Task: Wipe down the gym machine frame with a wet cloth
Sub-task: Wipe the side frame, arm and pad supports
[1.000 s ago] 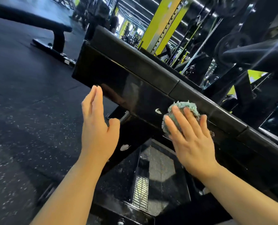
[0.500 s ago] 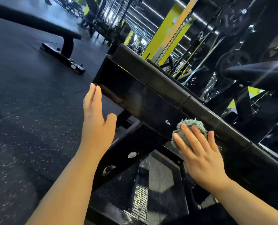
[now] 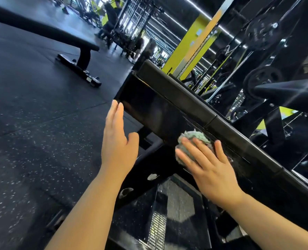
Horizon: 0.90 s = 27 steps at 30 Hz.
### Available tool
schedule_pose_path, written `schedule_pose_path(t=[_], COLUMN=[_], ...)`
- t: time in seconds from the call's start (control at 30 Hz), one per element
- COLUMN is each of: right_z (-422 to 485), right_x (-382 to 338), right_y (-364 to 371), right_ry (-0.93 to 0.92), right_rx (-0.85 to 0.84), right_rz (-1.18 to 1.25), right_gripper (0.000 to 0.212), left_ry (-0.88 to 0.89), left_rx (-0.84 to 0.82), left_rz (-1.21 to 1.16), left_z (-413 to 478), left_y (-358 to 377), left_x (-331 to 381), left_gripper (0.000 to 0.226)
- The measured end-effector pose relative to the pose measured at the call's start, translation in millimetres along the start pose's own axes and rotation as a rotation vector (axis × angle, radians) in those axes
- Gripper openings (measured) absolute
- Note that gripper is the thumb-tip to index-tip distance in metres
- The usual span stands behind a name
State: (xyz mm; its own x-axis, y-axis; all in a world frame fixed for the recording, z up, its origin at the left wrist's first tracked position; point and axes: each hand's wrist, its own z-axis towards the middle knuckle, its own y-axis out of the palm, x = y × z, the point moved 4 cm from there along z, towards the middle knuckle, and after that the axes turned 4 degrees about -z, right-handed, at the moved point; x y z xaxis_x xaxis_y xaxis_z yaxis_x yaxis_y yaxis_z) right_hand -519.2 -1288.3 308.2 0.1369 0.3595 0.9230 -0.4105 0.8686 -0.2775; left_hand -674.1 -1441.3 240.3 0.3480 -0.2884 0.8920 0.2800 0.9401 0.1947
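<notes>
Right grip (image 3: 212, 170), fingers flat and released, presses a shaggy grey-green cloth (image 3: 194, 138) onto the glossy black frame beam (image 3: 149, 105). Left grip (image 3: 117, 141) is flat and released too, holding nothing, left of it. Speckled rubber floor (image 3: 32, 123) lies left of both, with a padded bench (image 3: 59, 37) beyond.

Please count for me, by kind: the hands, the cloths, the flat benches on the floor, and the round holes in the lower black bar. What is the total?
Hands: 2 (left hand, right hand)
Cloths: 1 (green cloth)
Benches: 1 (flat bench)
Holes: 2 (round holes in the lower black bar)
Total: 6
</notes>
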Motion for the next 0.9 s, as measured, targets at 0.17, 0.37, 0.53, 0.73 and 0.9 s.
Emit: schedule_pose_path(t=[0.17, 0.37, 0.53, 0.73, 0.9], right_z=[19, 161, 71, -71, 47], right_x=[4, -42, -20, 11, -22], right_y=[-8, -26, -7, 2, -12], right_ry=[0.046, 0.031, 0.031, 0.229, 0.272], right_rx=[0.004, 0.166, 0.089, -0.079, 0.095], right_rz=[0.040, 0.142, 0.126, 0.081, 0.241], right_gripper=[0.084, 0.061, 0.063, 0.062, 0.055], left_ry=[0.017, 0.006, 0.062, 0.296, 0.272], left_rx=[-0.087, 0.032, 0.039, -0.031, 0.033], left_rz=[0.097, -0.024, 0.130, 0.308, 0.087], left_z=[1, 1, -5, -29, -42], left_y=[7, 5, 14, 50, 60], left_x=[1, 3, 8, 12, 26], left_gripper=[0.076, 0.077, 0.071, 0.061, 0.055])
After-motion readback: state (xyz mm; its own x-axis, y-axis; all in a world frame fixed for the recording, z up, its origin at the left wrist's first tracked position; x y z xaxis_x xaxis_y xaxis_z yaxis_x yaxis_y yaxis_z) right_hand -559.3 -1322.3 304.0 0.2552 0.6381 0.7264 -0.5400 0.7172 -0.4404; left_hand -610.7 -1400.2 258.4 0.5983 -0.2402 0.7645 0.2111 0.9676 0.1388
